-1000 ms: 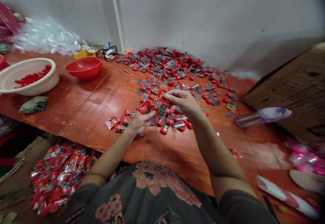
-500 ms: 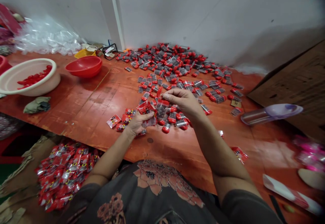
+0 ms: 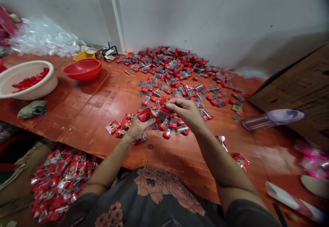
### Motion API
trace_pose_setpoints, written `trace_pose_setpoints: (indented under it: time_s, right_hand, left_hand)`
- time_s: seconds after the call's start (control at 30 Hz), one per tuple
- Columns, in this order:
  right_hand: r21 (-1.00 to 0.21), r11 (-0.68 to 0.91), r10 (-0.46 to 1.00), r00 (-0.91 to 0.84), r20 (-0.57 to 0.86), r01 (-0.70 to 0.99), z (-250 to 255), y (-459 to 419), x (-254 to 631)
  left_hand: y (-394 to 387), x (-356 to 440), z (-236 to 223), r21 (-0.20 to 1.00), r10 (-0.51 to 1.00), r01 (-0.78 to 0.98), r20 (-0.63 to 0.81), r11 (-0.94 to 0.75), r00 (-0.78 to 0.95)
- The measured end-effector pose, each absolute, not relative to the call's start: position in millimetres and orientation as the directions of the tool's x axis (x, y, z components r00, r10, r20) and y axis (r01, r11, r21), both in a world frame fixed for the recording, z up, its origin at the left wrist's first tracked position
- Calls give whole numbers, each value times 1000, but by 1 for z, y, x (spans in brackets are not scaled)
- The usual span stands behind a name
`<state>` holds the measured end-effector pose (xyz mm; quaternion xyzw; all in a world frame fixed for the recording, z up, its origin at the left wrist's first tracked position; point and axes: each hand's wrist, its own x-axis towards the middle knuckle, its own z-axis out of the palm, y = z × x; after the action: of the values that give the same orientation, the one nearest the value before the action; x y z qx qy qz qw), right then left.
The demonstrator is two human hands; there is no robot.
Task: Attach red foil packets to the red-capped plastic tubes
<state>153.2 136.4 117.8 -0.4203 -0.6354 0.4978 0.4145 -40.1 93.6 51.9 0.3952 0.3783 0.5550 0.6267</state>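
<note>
Sachet point(image 3: 146, 115), glossy red and printed, sits in the left hand point(image 3: 137, 128), which lies palm up and curled narrow around it, thumb pressed on top, above the middle of the worktop point(image 3: 84, 117). The right hand point(image 3: 183, 112) pinches thumb and forefinger close together just beside the sachet; whether its fingertips point(image 3: 168, 100) grip anything is hard to tell. Between the two hands, a clear pack point(image 3: 162, 116) with dark contents and a red end overlaps the sachet's edge.

Under the hands lies a small cluster of red-capped packs point(image 3: 174, 126), and flat printed sachets point(image 3: 113, 126) lie just left of the left hand. A much larger spread of the same packs point(image 3: 169, 69) runs back to the wall point(image 3: 205, 18). Farther left stand a cream basin point(image 3: 15, 83) holding red pieces point(image 3: 29, 82) and a red bowl point(image 3: 82, 70), with a crumpled cloth point(image 3: 32, 109) near the worktop's edge. A clear plastic bag point(image 3: 43, 38) is heaped behind them. To the right, a tube with a purple end point(image 3: 272, 119) lies beside a cardboard box point(image 3: 290, 93). Below the worktop's edge, red sachets form a heap point(image 3: 61, 182) on cardboard.
</note>
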Motion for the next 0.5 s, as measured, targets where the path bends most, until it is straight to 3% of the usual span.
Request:
trace_pose_setpoints:
  time_s: [0.1,0.23,0.37,0.5]
  right_hand:
    - [-993,92,954,-294,67,75,113,134,156]
    - [-987,128,950,-297,94,94,110,133,161]
    - [-939,309,891,-392,230,152,108,132,167]
    - [-802,528,796,-490,355,277,97,128,167]
  left_hand:
    - [95,-40,46,931,998,-364,-22,40,55]
    - [94,-40,38,934,998,-355,-19,40,63]
    - [92,-39,37,928,998,-371,-27,44,50]
    - [92,-36,46,921,1000,-388,-24,26,10]
